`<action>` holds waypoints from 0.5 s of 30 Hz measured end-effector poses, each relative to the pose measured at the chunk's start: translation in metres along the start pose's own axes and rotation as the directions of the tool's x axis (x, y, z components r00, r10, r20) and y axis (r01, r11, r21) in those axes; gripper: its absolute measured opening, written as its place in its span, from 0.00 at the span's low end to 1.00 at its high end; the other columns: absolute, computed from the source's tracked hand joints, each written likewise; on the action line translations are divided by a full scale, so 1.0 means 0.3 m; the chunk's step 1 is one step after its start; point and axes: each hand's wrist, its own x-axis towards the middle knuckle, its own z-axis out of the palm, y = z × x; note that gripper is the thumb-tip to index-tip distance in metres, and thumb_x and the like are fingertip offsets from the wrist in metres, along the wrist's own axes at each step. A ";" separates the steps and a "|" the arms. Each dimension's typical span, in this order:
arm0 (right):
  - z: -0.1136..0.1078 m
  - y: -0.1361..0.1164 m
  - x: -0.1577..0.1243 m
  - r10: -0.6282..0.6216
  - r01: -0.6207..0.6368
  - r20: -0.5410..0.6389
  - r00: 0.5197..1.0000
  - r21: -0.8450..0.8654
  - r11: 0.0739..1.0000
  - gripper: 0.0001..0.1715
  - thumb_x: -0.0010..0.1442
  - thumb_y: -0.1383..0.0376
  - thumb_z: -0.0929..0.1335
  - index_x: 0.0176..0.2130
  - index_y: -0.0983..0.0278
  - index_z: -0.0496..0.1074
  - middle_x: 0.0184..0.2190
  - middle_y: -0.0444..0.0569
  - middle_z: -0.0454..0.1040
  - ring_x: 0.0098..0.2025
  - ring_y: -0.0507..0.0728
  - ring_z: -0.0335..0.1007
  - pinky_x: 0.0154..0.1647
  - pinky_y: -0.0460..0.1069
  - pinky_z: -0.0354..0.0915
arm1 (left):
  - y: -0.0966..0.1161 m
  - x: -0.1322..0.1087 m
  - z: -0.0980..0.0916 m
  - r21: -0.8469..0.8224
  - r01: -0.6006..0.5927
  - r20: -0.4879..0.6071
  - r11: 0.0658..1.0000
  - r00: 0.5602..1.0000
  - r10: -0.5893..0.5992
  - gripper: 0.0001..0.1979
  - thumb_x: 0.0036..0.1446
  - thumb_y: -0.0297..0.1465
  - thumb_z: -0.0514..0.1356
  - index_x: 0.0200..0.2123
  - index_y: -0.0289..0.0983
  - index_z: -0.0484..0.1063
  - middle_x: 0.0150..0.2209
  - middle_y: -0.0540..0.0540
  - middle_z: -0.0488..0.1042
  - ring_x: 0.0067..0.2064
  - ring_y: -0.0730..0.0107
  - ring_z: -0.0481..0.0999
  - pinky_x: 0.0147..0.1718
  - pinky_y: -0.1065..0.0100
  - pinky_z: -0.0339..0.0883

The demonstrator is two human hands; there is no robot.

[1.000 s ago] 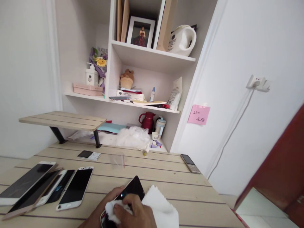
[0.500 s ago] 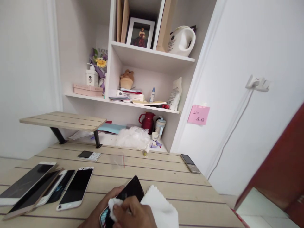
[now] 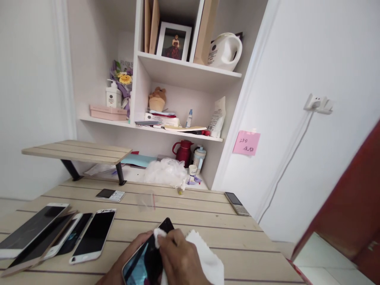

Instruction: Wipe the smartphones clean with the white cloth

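My left hand (image 3: 126, 255) grips a smartphone (image 3: 145, 261) along its left edge, low at the front of the table, with the dark glossy screen facing up. Pinched in the fingers of my right hand (image 3: 181, 253) is a small white cotton wad (image 3: 159, 237), pressed on the upper part of the screen. A white cloth (image 3: 208, 257) with a zigzag edge lies on the table, partly under my right hand. My right hand hides part of the phone's right side.
Several smartphones (image 3: 93, 237) lie side by side at left. A keypad phone (image 3: 110, 194) and a clear zip bag (image 3: 146, 201) lie farther back, another keypad phone (image 3: 237, 204) at right. A raised wooden stand (image 3: 77, 151) is at back left; white fluff (image 3: 166, 171) sits under the shelves.
My right hand has moved the cotton wad up the screen, from the phone's lower left toward its top. More of the lower screen shows now. The view has shifted slightly.
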 end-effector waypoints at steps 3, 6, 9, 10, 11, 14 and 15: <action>-0.010 0.034 0.007 0.152 -0.153 -0.063 0.986 -0.014 0.988 0.17 0.68 0.68 0.59 0.48 0.58 0.74 0.36 0.50 0.70 0.32 0.55 0.74 0.34 0.48 0.69 | -0.016 0.013 -0.030 0.162 -0.040 -0.027 0.986 0.999 0.045 0.21 0.59 0.45 0.61 0.47 0.35 0.73 0.24 0.37 0.80 0.24 0.53 0.79 0.23 0.64 0.70; -0.014 0.029 0.007 0.118 -0.118 -0.057 0.991 0.008 0.993 0.17 0.68 0.69 0.59 0.49 0.60 0.73 0.37 0.51 0.70 0.32 0.55 0.74 0.33 0.47 0.68 | -0.018 0.027 -0.056 0.155 -0.101 -0.043 0.983 0.993 0.109 0.26 0.57 0.40 0.64 0.57 0.37 0.67 0.25 0.39 0.81 0.26 0.49 0.81 0.22 0.62 0.72; -0.018 -0.003 0.005 -0.046 0.041 0.047 0.998 0.103 0.994 0.15 0.68 0.68 0.60 0.47 0.60 0.74 0.37 0.49 0.71 0.29 0.52 0.73 0.29 0.44 0.67 | -0.003 0.027 -0.059 0.127 -0.165 -0.047 0.978 0.984 0.173 0.22 0.57 0.36 0.64 0.54 0.36 0.69 0.27 0.40 0.81 0.25 0.50 0.81 0.20 0.63 0.71; -0.021 -0.008 0.006 -0.071 0.061 0.068 0.995 0.131 0.989 0.15 0.68 0.67 0.61 0.46 0.59 0.75 0.37 0.48 0.71 0.29 0.51 0.73 0.29 0.44 0.67 | 0.003 0.025 -0.057 0.141 -0.206 -0.043 0.968 0.976 0.214 0.21 0.57 0.35 0.64 0.53 0.36 0.68 0.27 0.40 0.81 0.25 0.50 0.81 0.20 0.63 0.71; -0.024 -0.006 0.009 -0.068 0.058 0.066 0.996 0.142 0.988 0.15 0.68 0.68 0.61 0.46 0.59 0.75 0.37 0.48 0.71 0.29 0.51 0.73 0.29 0.44 0.67 | 0.007 0.023 -0.054 0.162 -0.244 -0.035 0.956 0.967 0.253 0.21 0.56 0.34 0.64 0.53 0.37 0.67 0.29 0.40 0.81 0.26 0.49 0.81 0.20 0.62 0.71; -0.029 0.023 0.017 0.079 -0.074 -0.048 0.996 0.088 0.993 0.16 0.68 0.69 0.60 0.47 0.59 0.75 0.36 0.49 0.70 0.33 0.54 0.74 0.35 0.47 0.69 | 0.013 0.019 -0.045 0.225 -0.276 -0.030 0.935 0.957 0.289 0.22 0.57 0.33 0.64 0.53 0.38 0.63 0.31 0.38 0.82 0.27 0.45 0.81 0.20 0.60 0.71; -0.029 0.033 0.018 0.130 -0.124 -0.098 0.987 0.068 0.990 0.17 0.68 0.70 0.60 0.46 0.59 0.75 0.36 0.49 0.69 0.33 0.55 0.74 0.36 0.48 0.69 | 0.014 0.019 -0.041 0.226 -0.240 -0.047 0.944 0.965 0.257 0.20 0.59 0.35 0.62 0.52 0.37 0.64 0.31 0.37 0.82 0.27 0.46 0.81 0.20 0.60 0.71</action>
